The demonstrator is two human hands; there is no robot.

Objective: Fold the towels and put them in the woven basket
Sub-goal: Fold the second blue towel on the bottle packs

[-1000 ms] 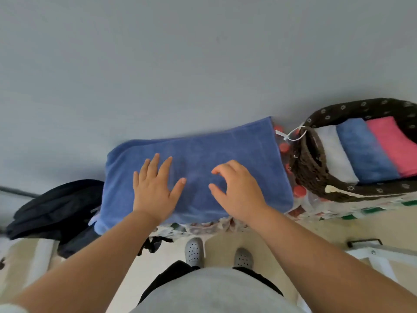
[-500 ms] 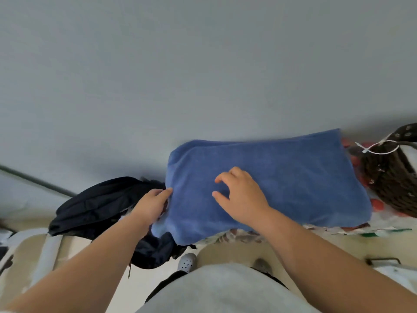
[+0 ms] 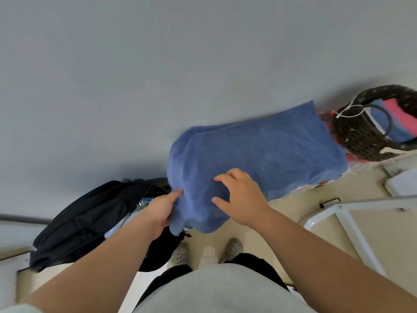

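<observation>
A folded blue towel (image 3: 259,154) lies across a small table, its left end hanging over the edge. My left hand (image 3: 161,210) pinches that left end from the side, thumb on top and fingers hidden under the cloth. My right hand (image 3: 240,197) rests on top of the towel near its front left, fingers spread and curled. At the far right stands the dark woven basket (image 3: 356,138), holding a folded blue towel (image 3: 383,123) and a pink one (image 3: 399,114).
A black bag (image 3: 90,220) lies at the left, beside the towel's hanging end. A white metal frame (image 3: 352,224) stands at the right on the beige floor. The grey wall fills the upper view. My shoes (image 3: 232,249) are below the table edge.
My left hand left the towel's top, went to its left end and took hold of it. The right hand stayed on top. The view swung left, pushing the basket toward the right edge.
</observation>
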